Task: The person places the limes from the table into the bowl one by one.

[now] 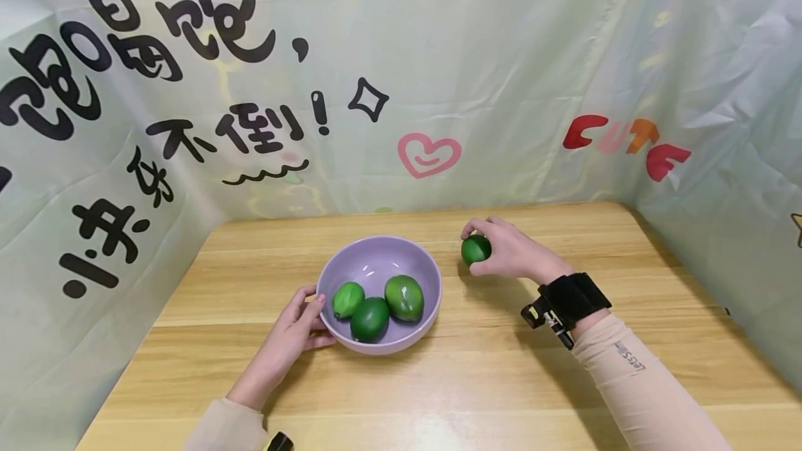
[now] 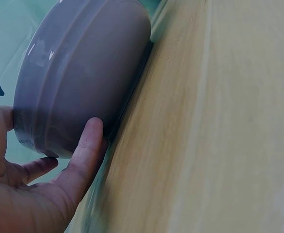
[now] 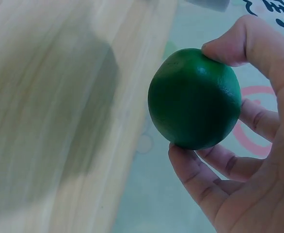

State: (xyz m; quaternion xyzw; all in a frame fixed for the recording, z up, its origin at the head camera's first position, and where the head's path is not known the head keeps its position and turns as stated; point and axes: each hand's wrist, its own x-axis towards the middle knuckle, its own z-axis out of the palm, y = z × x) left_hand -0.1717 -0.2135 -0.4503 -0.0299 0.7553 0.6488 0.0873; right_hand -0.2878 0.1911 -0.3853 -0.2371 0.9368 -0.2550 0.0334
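A purple bowl (image 1: 376, 256) stands on the wooden table near its middle. In it lie a small bright green lime (image 1: 348, 299), a dark green round fruit (image 1: 370, 319) and a larger green fruit (image 1: 404, 297) with a reddish tinge. My left hand (image 1: 294, 326) grips the bowl's left side, thumb at the rim and fingers against the outer wall, as the left wrist view shows too. Right of the bowl, my right hand (image 1: 510, 249) pinches a dark green lime (image 3: 195, 99) between thumb and fingertips. Its shadow falls on the tabletop nearby.
The wooden table (image 1: 514, 381) reaches back to a pale printed cloth (image 1: 501, 89) that hangs behind it and along both sides. A black strap with a small camera (image 1: 567, 305) sits on the right wrist.
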